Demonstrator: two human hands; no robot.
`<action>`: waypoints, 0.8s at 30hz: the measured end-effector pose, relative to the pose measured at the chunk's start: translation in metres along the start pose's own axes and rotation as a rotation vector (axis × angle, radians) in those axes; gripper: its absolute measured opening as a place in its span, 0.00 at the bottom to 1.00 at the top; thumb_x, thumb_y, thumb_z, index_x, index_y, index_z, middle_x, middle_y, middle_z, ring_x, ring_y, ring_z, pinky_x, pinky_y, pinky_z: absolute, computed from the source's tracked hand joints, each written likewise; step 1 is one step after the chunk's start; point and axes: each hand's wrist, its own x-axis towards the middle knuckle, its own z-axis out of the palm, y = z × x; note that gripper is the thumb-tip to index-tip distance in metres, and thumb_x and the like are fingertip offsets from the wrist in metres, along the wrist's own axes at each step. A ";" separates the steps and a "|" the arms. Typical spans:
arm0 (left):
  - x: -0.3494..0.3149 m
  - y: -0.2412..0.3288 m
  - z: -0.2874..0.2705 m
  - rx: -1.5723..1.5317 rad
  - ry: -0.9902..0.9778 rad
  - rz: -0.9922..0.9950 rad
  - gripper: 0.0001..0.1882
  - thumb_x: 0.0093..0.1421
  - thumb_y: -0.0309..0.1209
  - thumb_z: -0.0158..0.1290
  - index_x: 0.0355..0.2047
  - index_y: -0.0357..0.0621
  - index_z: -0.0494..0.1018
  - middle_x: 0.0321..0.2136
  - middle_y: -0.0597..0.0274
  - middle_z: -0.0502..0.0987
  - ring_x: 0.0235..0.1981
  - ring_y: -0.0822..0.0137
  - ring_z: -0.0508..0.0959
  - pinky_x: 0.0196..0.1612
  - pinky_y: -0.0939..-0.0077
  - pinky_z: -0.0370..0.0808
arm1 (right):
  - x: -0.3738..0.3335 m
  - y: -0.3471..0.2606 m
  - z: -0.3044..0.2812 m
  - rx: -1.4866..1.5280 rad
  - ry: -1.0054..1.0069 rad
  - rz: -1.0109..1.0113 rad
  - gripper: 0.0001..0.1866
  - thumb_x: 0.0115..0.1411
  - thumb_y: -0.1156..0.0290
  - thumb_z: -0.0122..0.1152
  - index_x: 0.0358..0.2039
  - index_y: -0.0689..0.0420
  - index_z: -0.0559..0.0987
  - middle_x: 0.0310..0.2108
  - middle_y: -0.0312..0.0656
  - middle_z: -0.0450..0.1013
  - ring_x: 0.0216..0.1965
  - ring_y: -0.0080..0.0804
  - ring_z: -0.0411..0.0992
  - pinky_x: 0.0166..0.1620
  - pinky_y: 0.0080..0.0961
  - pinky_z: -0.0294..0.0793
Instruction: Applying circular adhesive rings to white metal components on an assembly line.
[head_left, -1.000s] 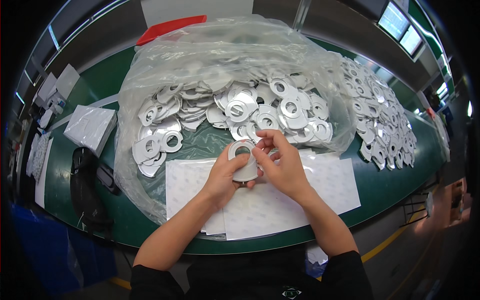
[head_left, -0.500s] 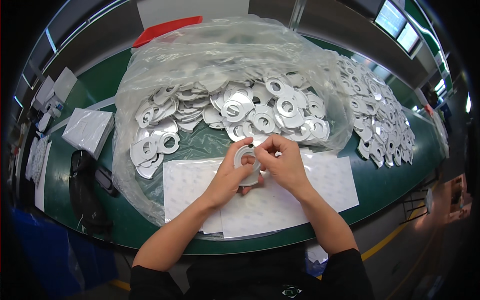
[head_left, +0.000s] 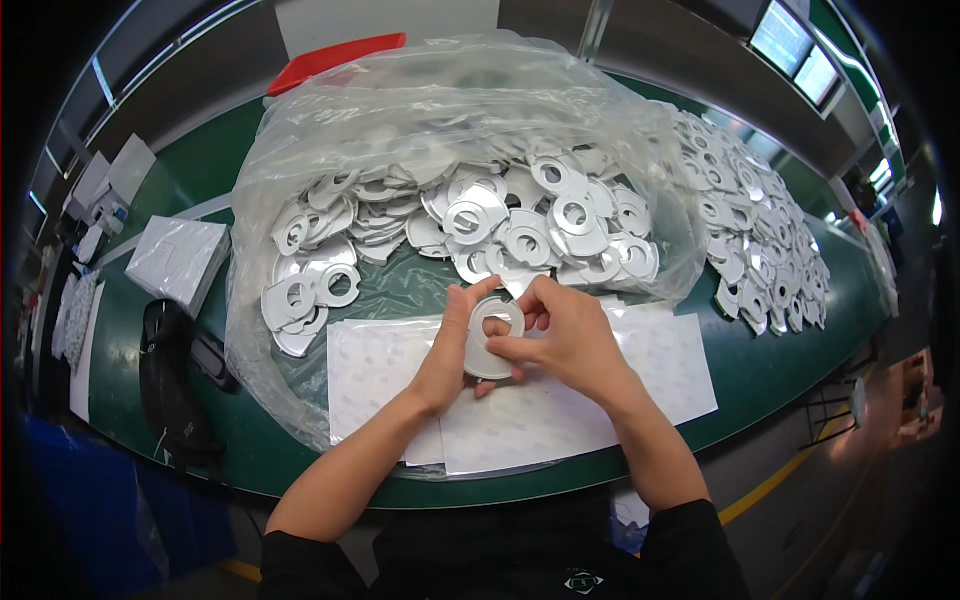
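Part (head_left: 484,362) is between the left hand (head_left: 443,356) and the right hand (head_left: 577,338), above the white sheets (head_left: 545,435) on the table (head_left: 790,372); the left hand cups it from the side and behind, probably for steady support; the right hand is narrow, with thumb on its face, perhaps to press or control it; similar parts (head_left: 528,245) lie beyond, seemingly for easy reach; the held one looks pale grey, rather matt, with a large round hole and rounded lower edge.
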 end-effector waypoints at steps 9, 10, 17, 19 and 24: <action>0.004 0.003 -0.003 -0.102 -0.025 -0.054 0.47 0.57 0.69 0.23 0.63 0.44 0.43 0.30 0.54 0.71 0.23 0.65 0.76 0.12 0.84 0.60 | 0.003 0.001 -0.002 0.170 -0.154 0.168 0.10 0.53 0.69 0.58 0.25 0.65 0.74 0.19 0.43 0.73 0.19 0.25 0.72 0.27 0.22 0.69; 0.005 0.001 -0.005 -0.098 -0.014 -0.039 0.45 0.57 0.69 0.24 0.62 0.47 0.46 0.29 0.53 0.71 0.23 0.64 0.76 0.11 0.83 0.60 | 0.003 0.006 0.003 0.161 -0.105 0.150 0.10 0.54 0.70 0.56 0.24 0.64 0.74 0.18 0.43 0.73 0.18 0.26 0.71 0.26 0.23 0.69; 0.001 -0.002 -0.006 -0.113 -0.085 0.050 0.39 0.60 0.64 0.28 0.61 0.48 0.49 0.39 0.48 0.73 0.37 0.57 0.78 0.16 0.77 0.72 | 0.015 0.023 -0.003 0.450 -0.159 0.065 0.11 0.57 0.66 0.55 0.25 0.61 0.73 0.20 0.37 0.69 0.22 0.22 0.65 0.27 0.22 0.64; 0.003 -0.004 -0.004 -0.104 -0.064 0.125 0.40 0.60 0.62 0.32 0.62 0.44 0.47 0.44 0.49 0.71 0.41 0.58 0.76 0.21 0.73 0.76 | 0.025 0.045 -0.022 0.572 -0.040 0.118 0.12 0.59 0.64 0.57 0.26 0.60 0.75 0.20 0.32 0.69 0.23 0.18 0.66 0.27 0.18 0.66; 0.004 0.003 -0.017 -0.084 0.076 0.378 0.30 0.64 0.51 0.36 0.56 0.41 0.56 0.33 0.56 0.75 0.34 0.66 0.75 0.28 0.77 0.72 | 0.036 0.077 -0.159 0.860 0.564 0.240 0.14 0.60 0.58 0.55 0.31 0.56 0.75 0.30 0.35 0.73 0.27 0.18 0.65 0.29 0.20 0.67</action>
